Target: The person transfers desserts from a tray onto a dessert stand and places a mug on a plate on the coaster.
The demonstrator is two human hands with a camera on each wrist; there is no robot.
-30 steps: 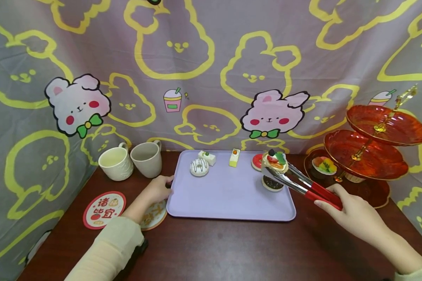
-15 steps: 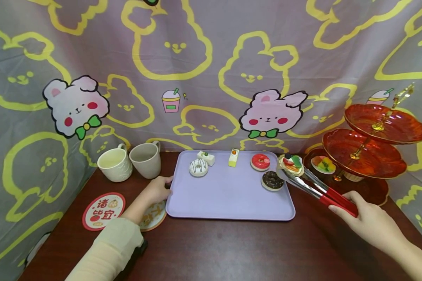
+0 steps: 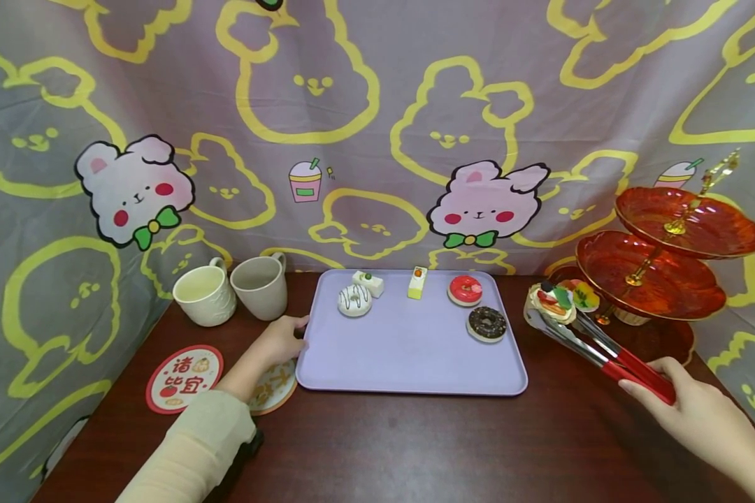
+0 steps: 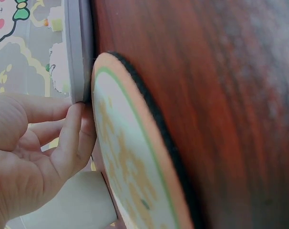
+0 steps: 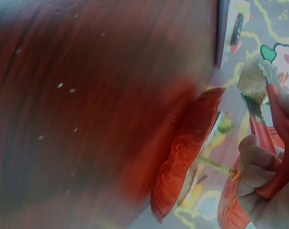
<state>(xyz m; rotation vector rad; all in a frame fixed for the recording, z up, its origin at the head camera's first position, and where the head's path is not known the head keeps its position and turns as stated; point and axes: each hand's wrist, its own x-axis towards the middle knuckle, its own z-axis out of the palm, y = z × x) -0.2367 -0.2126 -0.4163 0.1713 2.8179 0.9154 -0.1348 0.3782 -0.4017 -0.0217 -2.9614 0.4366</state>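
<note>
With thumb and fingers, my left hand [image 3: 278,339] pinches the left rim of the lilac tray [image 3: 409,360]; the left wrist view shows the fingertips at the tray's edge [image 4: 79,57]. My right hand [image 3: 698,409] grips red-handled metal tongs [image 3: 642,378]. Between the tongs' tips is a fruit tart [image 3: 552,304], held up right of the tray, close to the tiered stand's bottom plate. On the tray lie a white donut [image 3: 355,300], a red donut [image 3: 465,290], a chocolate donut [image 3: 486,324], a white cake piece [image 3: 368,283] and a yellow-sided cake slice [image 3: 417,282].
A red three-tier stand [image 3: 651,272] stands at the right, its bottom plate bearing a fruit-topped cake [image 3: 585,296]. Two mugs, one cream [image 3: 206,299] and one grey [image 3: 261,288], stand back left. A red-rimmed coaster [image 3: 184,379] and an orange-rimmed coaster [image 3: 272,391] lie by the left arm.
My right hand has carried the tart in the tongs rightward, from over the tray's right side to beside the stand. The red and chocolate donuts are now uncovered. My left hand stays put.
</note>
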